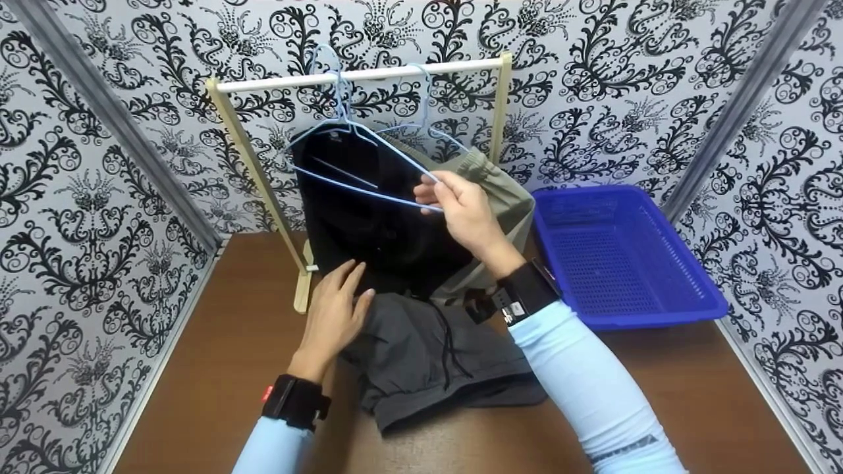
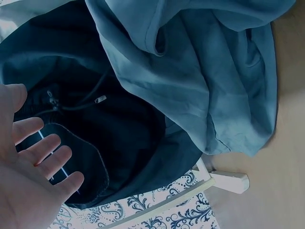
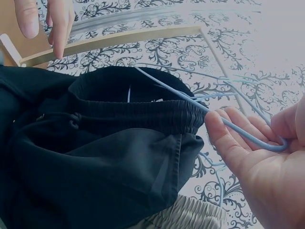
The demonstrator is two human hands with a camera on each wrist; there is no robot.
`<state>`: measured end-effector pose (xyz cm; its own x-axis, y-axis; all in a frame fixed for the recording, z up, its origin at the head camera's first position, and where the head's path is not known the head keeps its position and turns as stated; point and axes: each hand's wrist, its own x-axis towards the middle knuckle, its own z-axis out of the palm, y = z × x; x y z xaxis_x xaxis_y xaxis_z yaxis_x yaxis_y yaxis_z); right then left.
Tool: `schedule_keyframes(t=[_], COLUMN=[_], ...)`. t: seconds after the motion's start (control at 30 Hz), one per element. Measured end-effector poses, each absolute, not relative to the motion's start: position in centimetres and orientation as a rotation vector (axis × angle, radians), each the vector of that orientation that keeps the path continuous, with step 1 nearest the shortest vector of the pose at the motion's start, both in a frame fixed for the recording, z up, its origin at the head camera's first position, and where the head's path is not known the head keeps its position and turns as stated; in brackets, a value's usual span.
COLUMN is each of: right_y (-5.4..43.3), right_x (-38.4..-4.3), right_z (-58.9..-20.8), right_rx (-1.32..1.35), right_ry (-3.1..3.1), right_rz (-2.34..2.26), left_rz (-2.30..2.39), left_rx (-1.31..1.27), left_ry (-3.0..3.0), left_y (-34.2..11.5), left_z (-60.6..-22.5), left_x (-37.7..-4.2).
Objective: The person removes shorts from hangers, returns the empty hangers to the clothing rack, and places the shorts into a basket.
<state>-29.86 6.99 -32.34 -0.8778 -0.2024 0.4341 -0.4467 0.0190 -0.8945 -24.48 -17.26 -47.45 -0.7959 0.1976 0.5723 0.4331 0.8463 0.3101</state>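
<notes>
Head view: I see right fingers (image 1: 452, 195) pinching a blue hanger (image 3: 245, 135) beyond the grey garment (image 1: 418, 349), left fingers (image 1: 334, 282) extended, empty, beside it.

Your right arm (image 1: 586, 375) angles up and inward; right hand (image 1: 462, 204) is the higher one, fingers (image 3: 224, 138) and thumb (image 3: 288, 119) curled in a light grip. Your left arm (image 1: 275, 447) comes in from the bottom, left hand (image 1: 332, 316) lower, loose, fingers (image 2: 56, 161) extended, slightly apart, thumb (image 1: 362, 304) out sideways. Light-blue sleeves cover both forearms.
</notes>
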Motion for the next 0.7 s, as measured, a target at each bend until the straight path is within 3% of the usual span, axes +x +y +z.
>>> schedule_keyframes(t=[0.7], right_y=[5.4], right_x=[-30.3], right_z=[-33.2], right_rx=[0.733], right_ry=[-2.179], right_rz=[2.033], left_rz=[-0.610], left_rx=[-0.456], left_ry=[-2.512], left_y=[-17.5], left_z=[-47.9], left_x=[-24.1])
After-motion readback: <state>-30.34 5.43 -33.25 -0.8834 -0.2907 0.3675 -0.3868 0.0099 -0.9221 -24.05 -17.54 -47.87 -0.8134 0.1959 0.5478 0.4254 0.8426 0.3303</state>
